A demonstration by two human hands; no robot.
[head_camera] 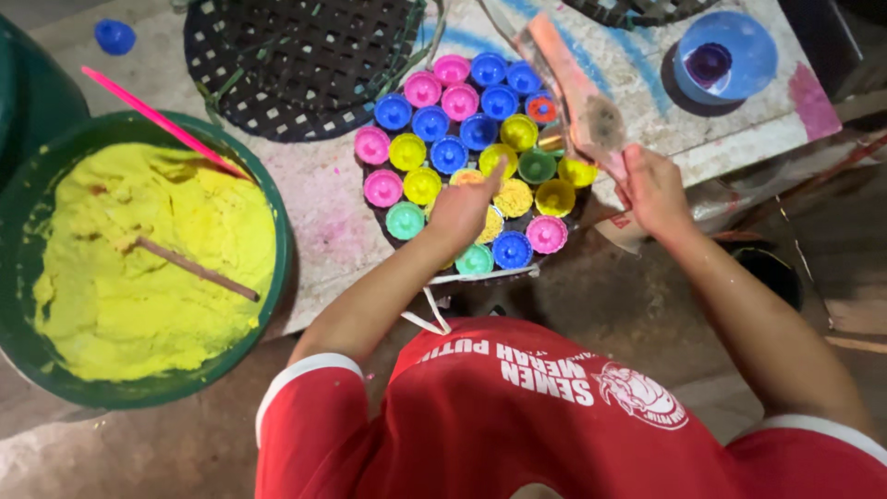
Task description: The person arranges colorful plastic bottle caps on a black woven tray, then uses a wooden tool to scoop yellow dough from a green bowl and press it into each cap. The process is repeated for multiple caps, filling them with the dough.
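The left hand (459, 211) lies over the near middle of a round cluster of small coloured cups (459, 102) — pink, blue, yellow and green — with its fingers curled loosely and one finger stretched far-right onto a yellow cup (497, 159); it presses into cups filled with yellow powder rather than gripping anything. The right hand (652, 189) sits just right of the cluster, closed around the near end of a flat pink-stained wooden paddle (575, 92), which slants away to the far left above the blue and yellow cups. The cups stand packed together on a dark round tray, whose rim is mostly hidden, on a paint-smeared desk (314, 199). To the left, a large green tub (277, 199) holds a heap of yellow powder (148, 268), with a brown stick (196, 269) lying in it and a pink rod (157, 120) leaning on its far rim. A black woven lattice tray (296, 55) lies beyond, a blue bowl (730, 55) with a purple inside sits at the far right, and a single blue cap (115, 37) rests at the far left.
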